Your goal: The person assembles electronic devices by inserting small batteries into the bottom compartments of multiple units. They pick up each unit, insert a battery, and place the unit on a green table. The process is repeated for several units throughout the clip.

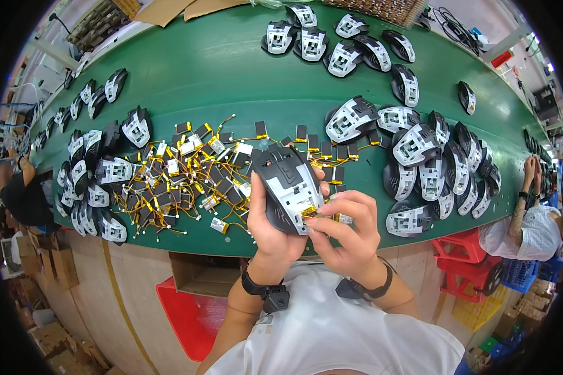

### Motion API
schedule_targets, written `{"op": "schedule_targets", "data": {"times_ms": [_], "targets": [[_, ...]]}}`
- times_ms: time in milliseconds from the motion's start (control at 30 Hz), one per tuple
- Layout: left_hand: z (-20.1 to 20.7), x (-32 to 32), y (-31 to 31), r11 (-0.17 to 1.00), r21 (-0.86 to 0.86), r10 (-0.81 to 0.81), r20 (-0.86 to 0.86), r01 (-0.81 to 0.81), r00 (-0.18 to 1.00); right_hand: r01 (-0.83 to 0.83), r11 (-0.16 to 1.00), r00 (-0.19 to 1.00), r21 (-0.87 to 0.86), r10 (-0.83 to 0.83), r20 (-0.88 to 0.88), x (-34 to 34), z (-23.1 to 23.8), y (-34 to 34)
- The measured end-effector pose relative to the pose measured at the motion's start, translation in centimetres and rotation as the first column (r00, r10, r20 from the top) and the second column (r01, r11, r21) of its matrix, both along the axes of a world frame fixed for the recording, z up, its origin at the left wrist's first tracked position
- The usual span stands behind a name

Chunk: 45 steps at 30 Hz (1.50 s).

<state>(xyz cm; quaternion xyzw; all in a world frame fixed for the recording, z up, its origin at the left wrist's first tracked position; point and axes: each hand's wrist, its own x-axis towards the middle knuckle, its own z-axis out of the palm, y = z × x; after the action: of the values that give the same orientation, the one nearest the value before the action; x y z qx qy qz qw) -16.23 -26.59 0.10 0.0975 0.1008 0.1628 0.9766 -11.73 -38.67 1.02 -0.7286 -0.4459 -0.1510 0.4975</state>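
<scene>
Many wired batteries (pixel 172 166) amid mouse shells (pixel 415 145), near left hand (pixel 266 240)

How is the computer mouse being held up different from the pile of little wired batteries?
The computer mouse is one big, curved thing; the battery pile is many small, flat rectangles. The mouse is in the left grip; the pile lies on the green table. The pile trails many thin wires; the mouse's white part has openings. Both show black, white and yellow.

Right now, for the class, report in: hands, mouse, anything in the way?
Left hand holding mouse. Right hand fingertips at its yellow piece. Battery heap to the left; nothing seen blocking the hands.
</scene>
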Motion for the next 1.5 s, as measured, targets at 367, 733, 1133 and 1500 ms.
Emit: {"op": "schedule_targets", "data": {"times_ms": [367,733,1133,1500], "targets": [[0.0,0.0,0.0,0.996,0.083,0.027,-0.054,-0.022,0.998,-0.094,0.993,0.930,-0.073,0.062,-0.362,1.0,1.7,-0.6],[-0.5,0.0,0.3,0.998,0.070,0.012,-0.065,-0.007,0.998,-0.057,0.992,0.992,-0.112,0.069,0.108,0.5,0.7,0.0],[-1.0,0.1,0.4,0.994,0.094,-0.060,0.001,0.060,0.998,-0.257,0.964,0.782,0.060,0.244,-0.573,1.9,1.8,-2.5],[0.1,1.6,-1.1,0.995,0.097,0.005,-0.179,0.013,0.984,-0.246,0.960,0.950,-0.137,0.210,-0.229,3.7,1.8,-3.1]]}}
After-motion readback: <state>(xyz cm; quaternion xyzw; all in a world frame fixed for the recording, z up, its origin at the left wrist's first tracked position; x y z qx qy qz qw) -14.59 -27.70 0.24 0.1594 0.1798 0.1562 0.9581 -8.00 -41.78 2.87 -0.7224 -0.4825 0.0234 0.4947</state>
